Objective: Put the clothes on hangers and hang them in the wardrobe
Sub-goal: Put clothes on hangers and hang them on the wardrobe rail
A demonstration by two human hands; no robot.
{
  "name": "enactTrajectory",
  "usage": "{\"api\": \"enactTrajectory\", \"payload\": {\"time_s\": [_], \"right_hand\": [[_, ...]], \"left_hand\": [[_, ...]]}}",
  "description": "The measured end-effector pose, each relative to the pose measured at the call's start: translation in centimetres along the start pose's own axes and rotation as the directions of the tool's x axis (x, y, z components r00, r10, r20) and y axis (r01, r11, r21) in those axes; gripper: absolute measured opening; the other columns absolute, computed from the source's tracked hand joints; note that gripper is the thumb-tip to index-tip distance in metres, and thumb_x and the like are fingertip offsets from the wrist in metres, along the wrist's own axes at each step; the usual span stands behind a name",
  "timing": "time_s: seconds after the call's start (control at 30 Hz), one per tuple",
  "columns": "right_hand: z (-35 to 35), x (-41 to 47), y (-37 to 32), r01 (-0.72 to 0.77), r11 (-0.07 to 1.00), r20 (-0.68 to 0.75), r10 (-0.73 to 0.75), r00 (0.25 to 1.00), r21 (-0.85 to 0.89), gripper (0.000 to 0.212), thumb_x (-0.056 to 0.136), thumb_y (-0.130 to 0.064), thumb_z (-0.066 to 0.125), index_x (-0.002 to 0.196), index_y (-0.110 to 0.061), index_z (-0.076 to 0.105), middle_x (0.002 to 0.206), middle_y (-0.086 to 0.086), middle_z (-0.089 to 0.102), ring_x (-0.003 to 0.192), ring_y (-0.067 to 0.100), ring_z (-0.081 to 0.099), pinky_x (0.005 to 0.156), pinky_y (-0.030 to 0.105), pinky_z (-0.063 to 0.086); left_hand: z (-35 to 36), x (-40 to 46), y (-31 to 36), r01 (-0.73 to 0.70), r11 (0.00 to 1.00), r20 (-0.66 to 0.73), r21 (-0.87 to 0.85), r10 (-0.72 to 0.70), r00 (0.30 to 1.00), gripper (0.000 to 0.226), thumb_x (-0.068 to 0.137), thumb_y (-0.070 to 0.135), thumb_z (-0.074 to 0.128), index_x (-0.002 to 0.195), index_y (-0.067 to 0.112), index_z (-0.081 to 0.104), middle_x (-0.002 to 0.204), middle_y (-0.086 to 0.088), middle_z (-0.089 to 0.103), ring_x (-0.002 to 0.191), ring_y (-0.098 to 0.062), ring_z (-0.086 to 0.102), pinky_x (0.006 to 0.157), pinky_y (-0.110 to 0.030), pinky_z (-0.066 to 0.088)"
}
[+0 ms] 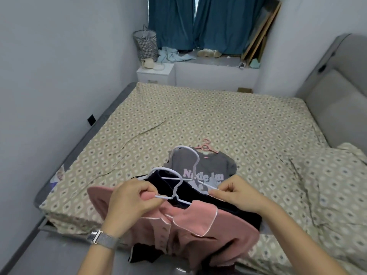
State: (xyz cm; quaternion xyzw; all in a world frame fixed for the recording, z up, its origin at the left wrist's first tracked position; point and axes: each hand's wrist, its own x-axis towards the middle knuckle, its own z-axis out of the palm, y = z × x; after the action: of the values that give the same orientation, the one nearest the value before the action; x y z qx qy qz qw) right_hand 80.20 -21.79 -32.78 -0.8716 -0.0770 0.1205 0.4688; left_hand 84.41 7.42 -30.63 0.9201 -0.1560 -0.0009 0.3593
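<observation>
Head view: the thin white wire hangers [174,187] are pinched at each end by curled fingers of the left hand [131,199] and right hand [238,193], above the pink collared shirt [198,225] at the bed's [198,116] near edge. Tangled hooks could snag if pulled apart.

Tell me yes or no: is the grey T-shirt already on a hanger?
Yes, the grey T-shirt lies on the bed with a pink hanger through its neck.

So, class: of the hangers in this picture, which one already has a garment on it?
The pink hanger, lying further up the bed with the grey T-shirt on it. The two white hangers are bare, held between both hands.
</observation>
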Motion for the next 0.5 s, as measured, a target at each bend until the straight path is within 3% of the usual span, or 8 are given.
{"api": "enactTrajectory", "payload": {"time_s": [0.2,0.27,0.37,0.5], "right_hand": [[-6.7,4.4,2.9,-0.015,0.999,0.0,0.015,1.0,-0.043,0.057,0.093,-0.029,0.064,0.05,-0.009,0.032,0.052,-0.001,0.022,0.05,0.008,0.022,0.049,0.023,0.019],[-9.0,6.5,4.2,-0.034,0.998,0.025,0.035,0.999,-0.05,0.051,0.09,-0.022,0.064,0.049,-0.011,0.036,0.05,-0.005,0.024,0.049,0.006,0.023,0.048,0.022,0.019],[-11.8,10.6,6.8,-0.034,0.998,0.014,0.035,0.999,-0.045,0.028,0.07,-0.032,0.051,0.051,-0.016,0.039,0.05,-0.006,0.029,0.05,0.006,0.026,0.049,0.026,0.02],[-14.2,16.1,10.3,0.007,0.995,-0.023,-0.01,1.0,-0.098,0.025,0.066,-0.039,0.042,0.051,-0.02,0.036,0.052,-0.003,0.031,0.051,0.007,0.029,0.052,0.031,0.023]], "left_hand": [[2.2,4.4,1.0,0.025,1.0,-0.03,0.017,-0.024,0.999,0.031,0.052,0.061,0.06,0.059,0.031,0.064,0.066,0.023,0.064,0.071,-0.001,0.06,0.066,-0.025,0.042],[3.0,5.8,1.5,0.026,0.999,-0.037,0.032,-0.024,0.999,0.03,0.054,0.059,0.06,0.059,0.029,0.063,0.064,0.024,0.063,0.071,-0.001,0.059,0.067,-0.03,0.042],[4.1,7.7,2.3,0.042,0.998,-0.052,0.051,-0.04,0.998,0.031,0.054,0.06,0.06,0.062,0.029,0.063,0.064,0.025,0.062,0.071,0.0,0.058,0.068,-0.032,0.042],[5.7,10.9,2.8,0.08,0.993,-0.039,0.083,-0.077,0.996,0.037,0.051,0.066,0.059,0.058,0.03,0.062,0.068,0.026,0.062,0.074,-0.001,0.057,0.067,-0.026,0.041]]}}
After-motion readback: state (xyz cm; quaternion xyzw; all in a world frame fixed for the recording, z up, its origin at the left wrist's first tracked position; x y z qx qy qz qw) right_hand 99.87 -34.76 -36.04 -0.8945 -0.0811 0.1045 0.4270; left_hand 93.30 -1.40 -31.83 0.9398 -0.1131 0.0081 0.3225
